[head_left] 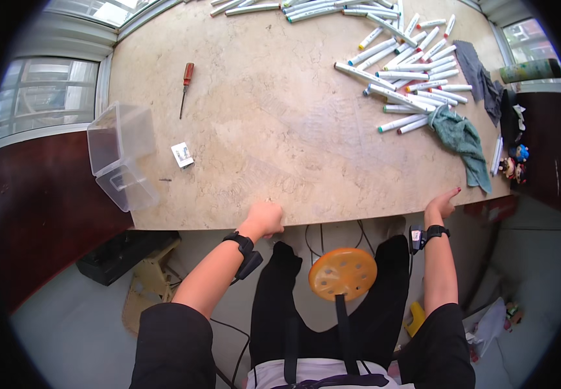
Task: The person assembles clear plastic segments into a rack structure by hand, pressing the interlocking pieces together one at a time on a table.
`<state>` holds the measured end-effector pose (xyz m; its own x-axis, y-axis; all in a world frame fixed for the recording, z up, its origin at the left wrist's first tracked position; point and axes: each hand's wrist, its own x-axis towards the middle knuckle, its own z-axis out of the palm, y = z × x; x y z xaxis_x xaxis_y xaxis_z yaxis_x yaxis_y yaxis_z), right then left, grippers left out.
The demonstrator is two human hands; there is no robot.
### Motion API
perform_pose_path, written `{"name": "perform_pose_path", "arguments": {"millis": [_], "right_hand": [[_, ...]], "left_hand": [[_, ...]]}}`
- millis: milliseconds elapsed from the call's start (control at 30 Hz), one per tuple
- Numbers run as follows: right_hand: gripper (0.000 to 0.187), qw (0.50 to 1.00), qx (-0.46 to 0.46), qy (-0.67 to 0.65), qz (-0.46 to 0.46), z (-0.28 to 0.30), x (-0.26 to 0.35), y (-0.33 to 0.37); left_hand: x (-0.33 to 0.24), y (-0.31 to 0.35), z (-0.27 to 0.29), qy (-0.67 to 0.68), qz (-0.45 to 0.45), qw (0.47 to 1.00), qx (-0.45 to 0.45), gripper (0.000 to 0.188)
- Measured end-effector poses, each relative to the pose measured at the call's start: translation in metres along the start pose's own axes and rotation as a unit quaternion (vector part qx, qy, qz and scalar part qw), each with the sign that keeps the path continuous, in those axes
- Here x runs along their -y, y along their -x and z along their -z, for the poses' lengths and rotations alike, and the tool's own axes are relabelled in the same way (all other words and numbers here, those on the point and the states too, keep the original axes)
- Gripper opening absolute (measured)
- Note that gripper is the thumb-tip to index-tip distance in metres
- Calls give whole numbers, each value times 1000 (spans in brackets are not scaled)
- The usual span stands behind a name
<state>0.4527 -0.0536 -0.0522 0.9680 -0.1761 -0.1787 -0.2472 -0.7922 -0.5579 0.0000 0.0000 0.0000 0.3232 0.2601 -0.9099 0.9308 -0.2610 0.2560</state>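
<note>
My left hand [265, 219] is closed in a fist against the near edge of the table [274, 149]; what is inside it, if anything, is hidden. Farther right, my right hand [441, 205] touches the same edge, one finger stretched out over the tabletop and the others partly hidden. Beyond it lies a crumpled green cloth [458, 139]. Many white marker pens [402, 74] with coloured ends are heaped at the back right. A small white paper square [182, 155] lies beyond my left hand, and a screwdriver [187, 81] with a red handle lies farther back.
A clear plastic box [119, 139] with its lid hanging open stands at the left edge. A grey cloth [478, 81], a green cylinder [530, 70] and small figurines [515, 163] are on the right. Below the table stands an orange round stool [343, 273] between my legs.
</note>
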Motion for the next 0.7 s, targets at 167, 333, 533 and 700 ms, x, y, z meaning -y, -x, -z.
{"name": "perform_pose_path", "arguments": {"millis": [167,333,533,700], "right_hand": [[104,999,-12,36,-20,-32,12,11],[109,1000,3,1,-27,-10,5,6],[105,989,33,-141,-10,-17,-8,3],[106,956,2,-292,38,-47,-33,-25]], "left_hand": [[20,-2,16,17,-5,998,-57,29],[5,0,12,22,35,999,-24,29],[7,7,8,21,29,999,-36,27],[15,-3,-1,36,-1,996,-82,29]]}}
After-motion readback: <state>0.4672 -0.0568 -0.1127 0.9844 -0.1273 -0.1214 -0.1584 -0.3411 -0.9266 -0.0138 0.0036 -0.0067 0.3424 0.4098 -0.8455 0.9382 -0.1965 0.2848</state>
